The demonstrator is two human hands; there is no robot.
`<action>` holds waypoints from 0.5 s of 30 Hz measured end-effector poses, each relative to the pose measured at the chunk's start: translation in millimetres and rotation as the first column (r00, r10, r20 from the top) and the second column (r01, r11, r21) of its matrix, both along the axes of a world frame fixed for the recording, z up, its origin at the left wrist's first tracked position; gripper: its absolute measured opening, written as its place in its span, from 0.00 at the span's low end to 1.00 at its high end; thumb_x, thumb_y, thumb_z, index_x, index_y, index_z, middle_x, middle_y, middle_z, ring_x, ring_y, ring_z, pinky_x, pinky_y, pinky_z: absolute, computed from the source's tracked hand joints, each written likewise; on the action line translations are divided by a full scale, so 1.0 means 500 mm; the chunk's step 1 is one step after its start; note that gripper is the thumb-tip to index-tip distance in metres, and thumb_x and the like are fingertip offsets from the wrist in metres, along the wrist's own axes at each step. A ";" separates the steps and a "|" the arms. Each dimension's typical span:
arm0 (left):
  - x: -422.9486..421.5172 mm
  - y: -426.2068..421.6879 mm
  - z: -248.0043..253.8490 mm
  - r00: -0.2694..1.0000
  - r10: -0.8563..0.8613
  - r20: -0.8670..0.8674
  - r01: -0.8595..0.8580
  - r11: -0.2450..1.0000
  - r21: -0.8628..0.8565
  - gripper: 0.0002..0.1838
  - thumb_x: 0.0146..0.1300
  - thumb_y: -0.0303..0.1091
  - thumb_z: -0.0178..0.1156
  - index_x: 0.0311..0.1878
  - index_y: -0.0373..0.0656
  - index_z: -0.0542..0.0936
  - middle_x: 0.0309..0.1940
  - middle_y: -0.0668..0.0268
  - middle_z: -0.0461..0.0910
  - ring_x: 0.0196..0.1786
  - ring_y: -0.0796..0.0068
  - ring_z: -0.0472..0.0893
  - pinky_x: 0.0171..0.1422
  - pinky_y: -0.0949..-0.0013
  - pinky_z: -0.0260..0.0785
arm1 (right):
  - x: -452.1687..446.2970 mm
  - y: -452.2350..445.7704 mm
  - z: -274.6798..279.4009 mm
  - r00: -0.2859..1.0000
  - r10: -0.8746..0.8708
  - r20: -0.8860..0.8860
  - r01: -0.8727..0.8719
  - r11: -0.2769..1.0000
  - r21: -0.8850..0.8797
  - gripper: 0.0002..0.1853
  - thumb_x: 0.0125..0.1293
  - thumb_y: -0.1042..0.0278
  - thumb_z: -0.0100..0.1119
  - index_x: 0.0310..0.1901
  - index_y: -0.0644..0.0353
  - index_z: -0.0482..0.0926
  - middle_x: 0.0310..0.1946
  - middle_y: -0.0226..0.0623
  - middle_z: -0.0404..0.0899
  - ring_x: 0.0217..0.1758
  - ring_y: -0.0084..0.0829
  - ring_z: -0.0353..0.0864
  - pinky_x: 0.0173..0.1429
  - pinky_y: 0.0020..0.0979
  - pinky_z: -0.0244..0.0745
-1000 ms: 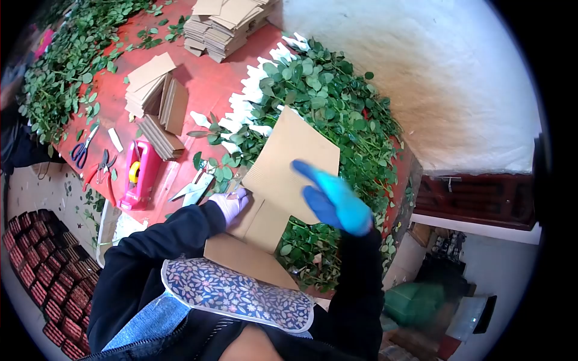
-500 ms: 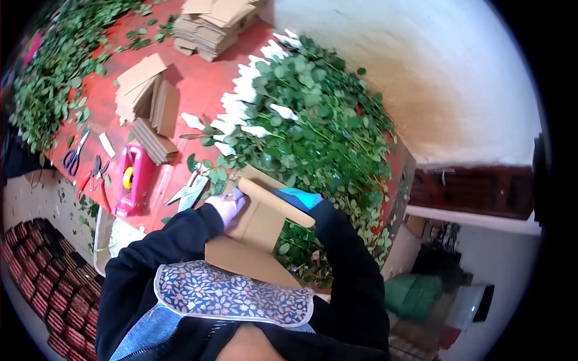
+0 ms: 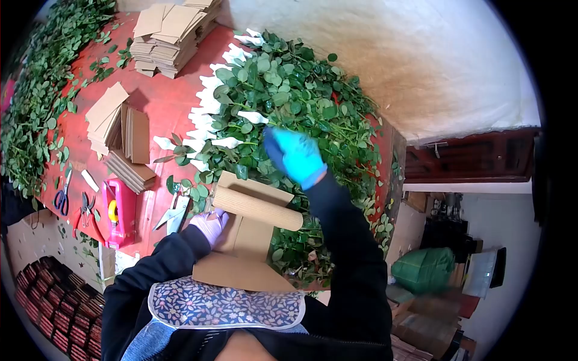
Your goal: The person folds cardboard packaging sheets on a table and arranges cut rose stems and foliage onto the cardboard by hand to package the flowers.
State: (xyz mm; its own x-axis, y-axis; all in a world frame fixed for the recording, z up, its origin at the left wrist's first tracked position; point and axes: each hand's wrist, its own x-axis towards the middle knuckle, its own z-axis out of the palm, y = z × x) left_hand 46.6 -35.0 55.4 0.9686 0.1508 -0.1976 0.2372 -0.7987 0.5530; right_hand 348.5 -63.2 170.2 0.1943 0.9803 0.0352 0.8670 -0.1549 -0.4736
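My left hand [image 3: 211, 227], in a lilac glove, grips the left side of a rolled piece of corrugated cardboard [image 3: 259, 207]. The roll lies across a flat, opened-out cardboard sheet [image 3: 250, 237], with a curved cardboard flap [image 3: 241, 272] against my apron. My right hand [image 3: 296, 156], in a blue glove with a dark palm side, is over the leafy rose stems [image 3: 325, 114], its fingers stretched out and holding nothing I can see. Just beyond its fingertips is a rose head in a white sleeve [image 3: 253, 117]. More white-sleeved rose heads [image 3: 208, 99] line the pile's left edge.
On the red table [image 3: 174, 102] are stacks of cardboard pieces [image 3: 168, 39], a smaller stack [image 3: 120, 123], a pink tape dispenser [image 3: 119, 213], scissors [image 3: 62, 198], pruning shears [image 3: 87, 213] and a blade tool [image 3: 174, 213]. Leafy stems [image 3: 48, 78] cover the far left.
My right hand has let go of the cardboard roll and moved up over the rose pile. My left hand stays at the roll's left side. The view has shifted.
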 end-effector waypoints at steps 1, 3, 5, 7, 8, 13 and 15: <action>0.003 0.002 0.009 1.000 0.003 0.001 -0.003 1.000 0.000 0.27 0.48 0.36 0.71 0.51 0.41 0.73 0.46 0.55 0.76 0.43 0.55 0.83 0.45 0.57 0.77 | 0.031 0.024 -0.024 0.972 -0.048 0.232 0.039 0.998 0.041 0.16 0.65 0.64 0.62 0.53 0.58 0.80 0.38 0.44 0.84 0.39 0.45 0.84 0.42 0.43 0.77; 0.013 0.014 0.032 0.977 -0.076 -0.200 0.054 0.992 -0.115 0.34 0.52 0.42 0.71 0.59 0.35 0.72 0.53 0.51 0.72 0.50 0.51 0.80 0.54 0.55 0.76 | 0.083 0.044 -0.109 0.895 -0.060 0.441 0.043 0.998 0.049 0.16 0.65 0.59 0.62 0.50 0.56 0.79 0.39 0.41 0.83 0.43 0.45 0.82 0.46 0.44 0.75; 0.012 0.012 0.021 0.976 -0.062 -0.208 0.038 0.993 -0.114 0.33 0.52 0.42 0.71 0.58 0.35 0.72 0.52 0.51 0.72 0.50 0.51 0.80 0.53 0.54 0.76 | 0.084 0.051 -0.142 0.872 -0.035 0.489 0.097 0.990 -0.104 0.15 0.64 0.57 0.63 0.48 0.55 0.78 0.41 0.41 0.83 0.45 0.45 0.82 0.48 0.44 0.74; 0.009 0.012 0.013 0.976 -0.042 -0.211 0.013 0.991 -0.135 0.32 0.52 0.41 0.71 0.56 0.36 0.72 0.52 0.51 0.72 0.49 0.51 0.80 0.52 0.54 0.76 | 0.094 0.046 -0.146 0.839 0.020 0.544 0.097 0.978 -0.187 0.12 0.63 0.57 0.63 0.40 0.55 0.77 0.37 0.41 0.83 0.42 0.46 0.82 0.47 0.46 0.74; 0.007 0.012 0.013 0.980 -0.042 -0.197 0.016 0.991 -0.130 0.31 0.52 0.41 0.71 0.56 0.36 0.73 0.52 0.52 0.72 0.49 0.51 0.80 0.52 0.54 0.76 | 0.109 0.047 -0.129 0.876 -0.013 0.481 0.121 0.974 -0.194 0.12 0.64 0.57 0.63 0.41 0.56 0.79 0.35 0.42 0.82 0.39 0.46 0.82 0.44 0.45 0.75; 0.006 0.003 0.007 0.974 -0.011 -0.225 -0.029 0.984 -0.173 0.31 0.52 0.40 0.70 0.57 0.36 0.72 0.53 0.53 0.71 0.51 0.52 0.79 0.51 0.54 0.76 | 0.098 0.028 0.075 0.908 -0.412 -0.072 0.416 0.907 0.057 0.12 0.65 0.62 0.66 0.46 0.57 0.83 0.32 0.43 0.84 0.33 0.42 0.84 0.39 0.40 0.78; 0.005 0.000 0.002 0.974 0.008 -0.226 -0.051 0.982 -0.184 0.31 0.52 0.40 0.70 0.57 0.37 0.71 0.53 0.54 0.71 0.51 0.52 0.79 0.52 0.54 0.76 | 0.076 0.035 0.030 0.993 0.003 0.116 -0.039 0.950 0.309 0.10 0.64 0.65 0.64 0.45 0.59 0.83 0.35 0.43 0.84 0.36 0.43 0.84 0.40 0.40 0.79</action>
